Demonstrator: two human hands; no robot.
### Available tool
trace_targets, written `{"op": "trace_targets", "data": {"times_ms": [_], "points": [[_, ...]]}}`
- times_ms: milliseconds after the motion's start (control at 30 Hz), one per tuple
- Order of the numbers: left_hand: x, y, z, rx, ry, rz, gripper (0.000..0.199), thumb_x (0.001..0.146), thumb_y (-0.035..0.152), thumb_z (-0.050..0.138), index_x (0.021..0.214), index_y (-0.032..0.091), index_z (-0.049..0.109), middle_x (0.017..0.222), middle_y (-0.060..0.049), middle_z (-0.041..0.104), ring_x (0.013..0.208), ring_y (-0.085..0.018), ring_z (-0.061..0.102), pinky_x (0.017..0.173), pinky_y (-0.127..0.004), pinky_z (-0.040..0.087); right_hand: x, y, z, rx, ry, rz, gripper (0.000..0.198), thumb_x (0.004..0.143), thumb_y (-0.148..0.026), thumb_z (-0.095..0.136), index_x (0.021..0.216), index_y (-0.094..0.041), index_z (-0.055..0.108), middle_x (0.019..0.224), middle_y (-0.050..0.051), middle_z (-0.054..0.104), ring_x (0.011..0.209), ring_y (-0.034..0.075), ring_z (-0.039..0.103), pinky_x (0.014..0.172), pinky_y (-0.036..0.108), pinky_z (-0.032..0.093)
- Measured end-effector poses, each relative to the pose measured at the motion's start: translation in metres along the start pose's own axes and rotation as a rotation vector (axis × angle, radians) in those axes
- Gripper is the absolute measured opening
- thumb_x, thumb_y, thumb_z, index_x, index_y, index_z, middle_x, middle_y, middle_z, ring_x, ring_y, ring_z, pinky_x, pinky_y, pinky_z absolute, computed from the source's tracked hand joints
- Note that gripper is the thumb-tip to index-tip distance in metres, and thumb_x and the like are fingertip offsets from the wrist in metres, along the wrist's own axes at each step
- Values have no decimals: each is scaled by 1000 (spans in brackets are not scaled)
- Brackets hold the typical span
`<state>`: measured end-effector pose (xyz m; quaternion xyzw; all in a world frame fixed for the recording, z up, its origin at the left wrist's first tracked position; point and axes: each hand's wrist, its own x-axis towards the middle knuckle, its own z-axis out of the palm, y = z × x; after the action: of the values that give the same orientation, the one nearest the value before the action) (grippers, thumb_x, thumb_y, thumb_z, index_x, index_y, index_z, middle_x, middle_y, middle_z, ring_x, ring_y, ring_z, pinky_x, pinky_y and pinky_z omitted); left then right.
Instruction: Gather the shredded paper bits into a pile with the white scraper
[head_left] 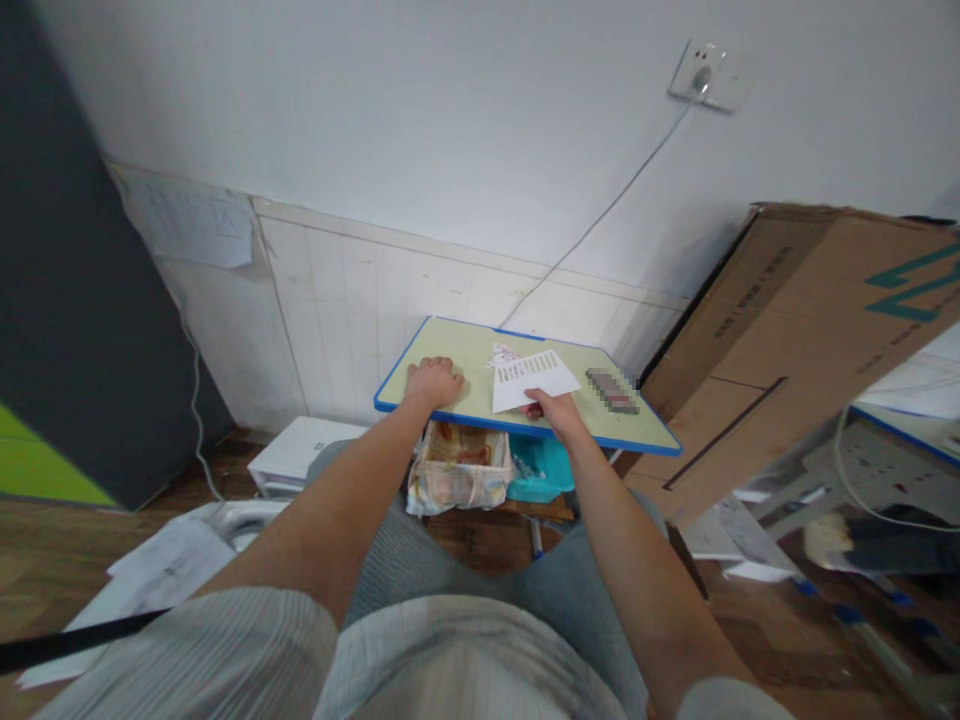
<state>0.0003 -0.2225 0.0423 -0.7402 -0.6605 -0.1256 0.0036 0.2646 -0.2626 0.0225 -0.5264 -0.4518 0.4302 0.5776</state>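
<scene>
My left hand [435,382] lies palm down on the left part of a small pale yellow table [409,365] with blue edging, its fingers resting on the surface and nothing visible in them. My right hand [553,410] grips the near edge of a white printed sheet [551,375], thumb on top. Rows of small dark print run across the sheet. A small dark red thing [534,410] shows beside the right thumb, too small to name. Behind the sheet, partly covered, is a pinkish patterned paper [502,354].
Under the tabletop sit a cloth-lined basket [461,485] and a turquoise bin [540,470]. A blurred-out flat object [613,390] lies on the table's right side. A tall cardboard box [795,330] leans at the right. A cable [600,220] runs down from the wall socket [701,75].
</scene>
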Motion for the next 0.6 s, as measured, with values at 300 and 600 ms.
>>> {"op": "trace_targets", "data": {"times_ms": [300, 600], "points": [[-6, 3, 0, -57, 11, 2, 58, 118, 38, 43, 161, 12, 71, 174, -25, 68, 163, -40, 59, 134, -61, 44, 25, -17, -11, -89, 280, 137, 47, 117, -45, 85, 156, -21, 74, 154, 14, 77, 127, 32, 81, 107, 54, 73], [-9, -1, 8, -55, 36, 29, 52, 120, 36, 44, 158, 13, 73, 171, -23, 71, 162, -39, 61, 135, -63, 44, 124, -70, 67, -346, 92, 262, 49, 116, -46, 86, 157, -21, 74, 158, 15, 76, 132, 33, 80, 110, 56, 72]]}}
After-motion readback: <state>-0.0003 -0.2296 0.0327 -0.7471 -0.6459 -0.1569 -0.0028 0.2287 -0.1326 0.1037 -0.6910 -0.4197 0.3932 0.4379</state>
